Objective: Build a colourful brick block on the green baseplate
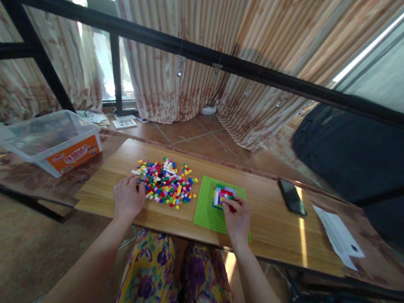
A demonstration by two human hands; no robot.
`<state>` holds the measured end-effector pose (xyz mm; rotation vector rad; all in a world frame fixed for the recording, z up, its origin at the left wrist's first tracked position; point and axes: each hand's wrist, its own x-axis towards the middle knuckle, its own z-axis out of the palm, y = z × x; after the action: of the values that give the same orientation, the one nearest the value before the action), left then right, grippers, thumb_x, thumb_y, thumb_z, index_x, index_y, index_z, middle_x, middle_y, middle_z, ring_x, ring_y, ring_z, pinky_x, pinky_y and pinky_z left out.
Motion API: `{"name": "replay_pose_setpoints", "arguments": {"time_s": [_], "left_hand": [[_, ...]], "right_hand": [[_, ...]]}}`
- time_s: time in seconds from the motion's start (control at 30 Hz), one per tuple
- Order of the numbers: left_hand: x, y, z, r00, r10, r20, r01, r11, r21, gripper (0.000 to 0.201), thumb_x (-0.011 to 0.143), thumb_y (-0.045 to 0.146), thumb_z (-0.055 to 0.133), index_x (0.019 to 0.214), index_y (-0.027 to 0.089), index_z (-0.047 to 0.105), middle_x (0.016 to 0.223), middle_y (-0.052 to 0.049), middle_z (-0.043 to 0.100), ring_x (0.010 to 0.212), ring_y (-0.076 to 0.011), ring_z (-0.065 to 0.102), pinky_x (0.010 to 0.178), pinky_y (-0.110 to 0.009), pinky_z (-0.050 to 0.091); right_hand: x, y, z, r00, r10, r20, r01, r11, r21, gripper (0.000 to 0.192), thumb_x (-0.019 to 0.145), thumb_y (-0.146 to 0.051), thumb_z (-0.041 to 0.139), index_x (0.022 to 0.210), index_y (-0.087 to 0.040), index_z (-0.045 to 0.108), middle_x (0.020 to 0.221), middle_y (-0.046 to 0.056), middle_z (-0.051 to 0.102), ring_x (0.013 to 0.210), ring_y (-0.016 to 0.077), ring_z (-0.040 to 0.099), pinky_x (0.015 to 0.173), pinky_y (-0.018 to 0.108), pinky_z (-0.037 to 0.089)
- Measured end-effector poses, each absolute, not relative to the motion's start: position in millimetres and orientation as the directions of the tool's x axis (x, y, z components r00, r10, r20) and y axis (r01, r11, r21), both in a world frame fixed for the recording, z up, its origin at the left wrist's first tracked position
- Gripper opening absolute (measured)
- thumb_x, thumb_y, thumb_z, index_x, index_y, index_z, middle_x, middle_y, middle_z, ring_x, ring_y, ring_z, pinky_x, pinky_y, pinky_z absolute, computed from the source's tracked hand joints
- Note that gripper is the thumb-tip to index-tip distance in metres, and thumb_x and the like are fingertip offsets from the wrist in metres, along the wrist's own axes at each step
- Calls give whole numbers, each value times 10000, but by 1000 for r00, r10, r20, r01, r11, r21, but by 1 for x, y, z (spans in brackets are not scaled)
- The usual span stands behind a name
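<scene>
Curtains hang behind a wooden bench (pixel 280 234), and everything I place from the green baseplate (pixel 212 209) lying flat in front of me. On its far half sits my little build (pixel 224 195): a low block of red, pink, white and blue rows, its long axis running left to right across the plate. My right hand (pixel 238 216) rests on the plate's right side, just nearer me than the build, fingertips touching its near edge and pinched narrow on what looks like a red brick; too small to be sure.

Left of the plate lies the brick pile (pixel 165 182), a loose scatter of red, yellow, blue, green and white pieces. My left hand (pixel 128 197) sits at the pile's near left corner, palm down, fingers curled onto the outermost bricks. Whether it holds one I cannot tell.

So the build lies straight ahead of my right hand, and that hand is much the nearer of the two; the left has the pile.

Farther left of the plate, off the bench, a clear tub (pixel 53 142) with an orange label. Well to the right, a dark phone (pixel 292 197), then white paper (pixel 339 237).
</scene>
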<state>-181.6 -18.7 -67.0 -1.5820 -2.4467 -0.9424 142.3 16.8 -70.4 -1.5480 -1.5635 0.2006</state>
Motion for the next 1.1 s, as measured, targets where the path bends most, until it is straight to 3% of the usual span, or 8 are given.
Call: {"name": "replay_pose_setpoints", "arguments": {"time_s": [0.27, 1.1], "left_hand": [[-181, -19, -66, -470, 795, 382, 848, 287, 446, 329, 886, 315, 416, 1046, 157, 656, 1138, -128, 656, 1089, -294, 561, 963, -431, 394], [-181, -19, -66, -467, 801, 375, 846, 282, 452, 329, 884, 314, 417, 1040, 154, 658, 1131, -132, 653, 1088, -289, 560, 965, -432, 396]], "right_hand": [[144, 20, -65, 269, 892, 363, 569, 157, -807, 242, 750, -362, 601, 842, -182, 734, 1010, 112, 659, 951, 229, 593, 882, 414, 447], [141, 25, -66, 294, 898, 327, 549, 121, -827, 207, 696, -349, 643, 779, -182, 733, 1013, 103, 624, 959, 216, 571, 889, 393, 448]]}}
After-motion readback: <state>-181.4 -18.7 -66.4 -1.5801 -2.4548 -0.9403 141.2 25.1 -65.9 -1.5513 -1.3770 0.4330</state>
